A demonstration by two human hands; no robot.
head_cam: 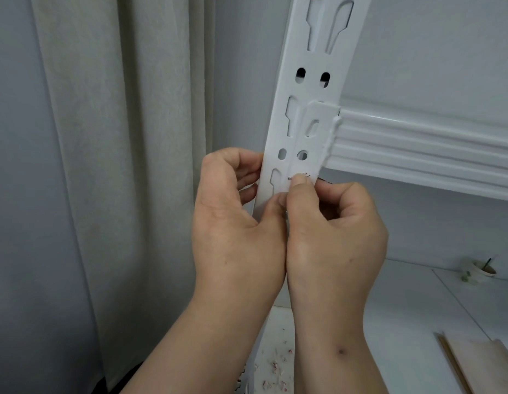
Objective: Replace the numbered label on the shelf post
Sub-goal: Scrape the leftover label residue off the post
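Observation:
A white slotted metal shelf post [309, 89] rises through the middle of the head view. Low on it sits a white label [306, 175] with black handwriting, mostly hidden by my right thumb. My left hand [235, 220] grips the post from the left, fingers curled round its edge and thumb on its front. My right hand [332, 226] pinches the label at the post, thumb pressed on the front and fingers curled behind the right edge.
A white ribbed shelf beam [423, 146] runs right from the post. Below lies a white shelf board [403, 322] with a tape roll [481, 271] at the back, a wooden piece [480, 365] at the front right and small paper scraps [277, 368]. A grey curtain [105, 137] hangs left.

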